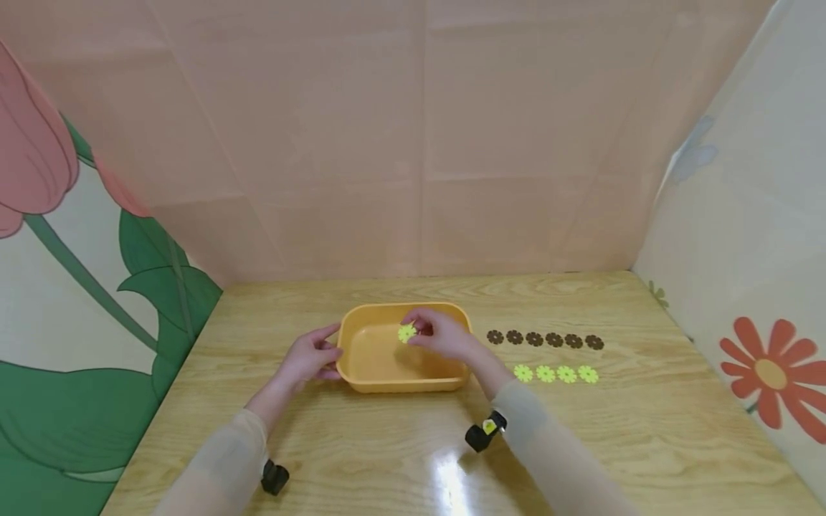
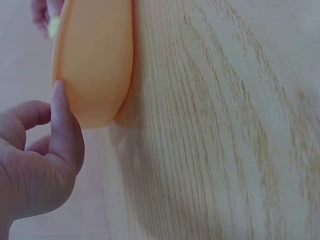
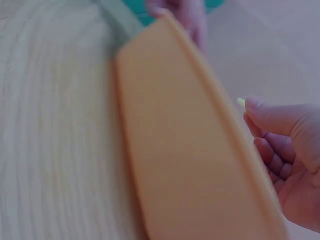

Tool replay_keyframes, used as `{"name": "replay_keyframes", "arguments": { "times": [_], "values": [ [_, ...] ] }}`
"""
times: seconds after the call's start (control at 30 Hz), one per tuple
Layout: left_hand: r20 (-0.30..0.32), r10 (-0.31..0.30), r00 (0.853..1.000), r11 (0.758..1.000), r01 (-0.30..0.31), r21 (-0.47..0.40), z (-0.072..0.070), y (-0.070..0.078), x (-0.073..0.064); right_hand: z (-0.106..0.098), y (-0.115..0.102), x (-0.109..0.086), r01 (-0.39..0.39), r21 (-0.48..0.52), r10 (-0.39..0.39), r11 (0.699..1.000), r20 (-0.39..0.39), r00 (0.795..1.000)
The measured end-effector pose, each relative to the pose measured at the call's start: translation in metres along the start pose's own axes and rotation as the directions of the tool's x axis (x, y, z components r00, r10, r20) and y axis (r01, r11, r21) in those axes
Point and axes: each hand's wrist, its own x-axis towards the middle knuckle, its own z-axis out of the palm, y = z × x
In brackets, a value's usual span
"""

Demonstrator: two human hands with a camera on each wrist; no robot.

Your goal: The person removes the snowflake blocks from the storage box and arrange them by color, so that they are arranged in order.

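Note:
My right hand [image 1: 442, 335] is over the yellow plastic basin [image 1: 405, 387], pinching a yellow-green flower-shaped piece [image 1: 406, 333] between thumb and fingers. Only a sliver of that flower piece [image 3: 241, 102] shows beyond the thumb in the right wrist view. At the basin's left end, my left hand [image 1: 312, 356] holds the rim. The left wrist view has the left thumb [image 2: 61, 112] against the basin wall [image 2: 95, 65], with the other fingers partly hidden behind it. Nothing is visible on the basin floor, though the right hand covers part of it.
Right of the basin lie two rows on the wooden table [image 1: 645, 444]: several dark brown flower pieces [image 1: 534, 339] behind, several yellow-green flower pieces [image 1: 546, 374] in front. My right forearm partly covers the front row's left end. A plain pinkish backdrop [image 1: 413, 143] stands behind.

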Motion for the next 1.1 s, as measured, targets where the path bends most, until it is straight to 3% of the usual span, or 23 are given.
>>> {"name": "replay_keyframes", "arguments": {
  "times": [0.23,0.43,0.63,0.8,0.9,1.1],
  "values": [
    [-0.007,-0.004,1.000,1.000,0.004,0.007,0.001,-0.001,0.001,-0.050,0.017,-0.045,-0.077,0.030,0.081,0.997,-0.193,0.978],
    [0.000,0.003,1.000,1.000,-0.003,0.013,0.001,-0.001,0.002,-0.088,0.056,-0.098,-0.187,0.017,0.184,0.982,-0.287,0.940],
    [-0.011,0.000,1.000,1.000,0.000,0.011,0.001,-0.001,0.002,-0.116,0.098,-0.155,-0.281,-0.001,0.264,0.960,-0.339,0.903],
    [-0.006,0.000,1.000,1.000,0.001,0.026,0.000,-0.001,0.001,-0.136,0.119,-0.197,-0.336,-0.003,0.308,0.942,-0.389,0.868],
    [-0.004,-0.001,1.000,1.000,0.001,0.029,0.000,-0.001,0.000,-0.144,0.131,-0.216,-0.353,-0.025,0.310,0.935,-0.420,0.853],
    [-0.005,-0.004,1.000,0.999,0.004,0.031,0.001,0.000,0.000,-0.153,0.146,-0.239,-0.415,-0.106,0.337,0.904,-0.423,0.841]
  ]
}}
